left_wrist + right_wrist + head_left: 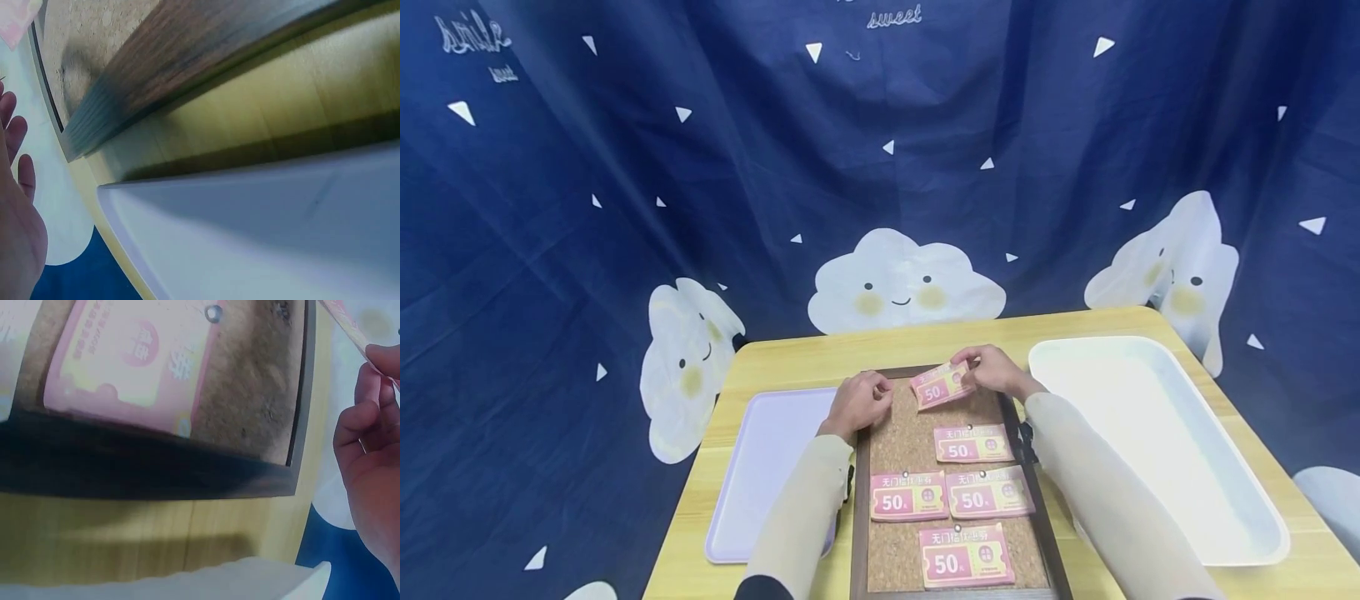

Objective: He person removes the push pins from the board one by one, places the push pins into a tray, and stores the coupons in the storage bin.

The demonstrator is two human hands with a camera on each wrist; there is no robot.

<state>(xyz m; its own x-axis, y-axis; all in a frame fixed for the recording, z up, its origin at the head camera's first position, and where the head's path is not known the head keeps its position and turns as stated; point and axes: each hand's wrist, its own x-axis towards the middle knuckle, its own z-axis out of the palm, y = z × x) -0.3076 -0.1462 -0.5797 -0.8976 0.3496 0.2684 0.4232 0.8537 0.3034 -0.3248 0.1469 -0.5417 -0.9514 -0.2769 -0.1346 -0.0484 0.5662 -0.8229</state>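
My right hand [995,369] pinches the right edge of a pink and yellow coupon [940,387] marked 50. The coupon is tilted over the top of a framed cork board [898,433]. At the board's upper left, my left hand [859,404] has thumb and fingertips drawn together. A thin pin point shows at those fingertips at the left wrist view's edge; the rest of the pushpin is hidden. Lower on the board, several coupons are fixed by pushpins, one of them a coupon [131,356] with a shiny pushpin [214,314] at its edge.
A pale purple tray [767,454] lies left of the board, partly under my left forearm. On the right stands a larger white tray [1138,433]. Both rest on a wooden table [760,367], with a dark blue cloud-patterned curtain [880,183] behind it.
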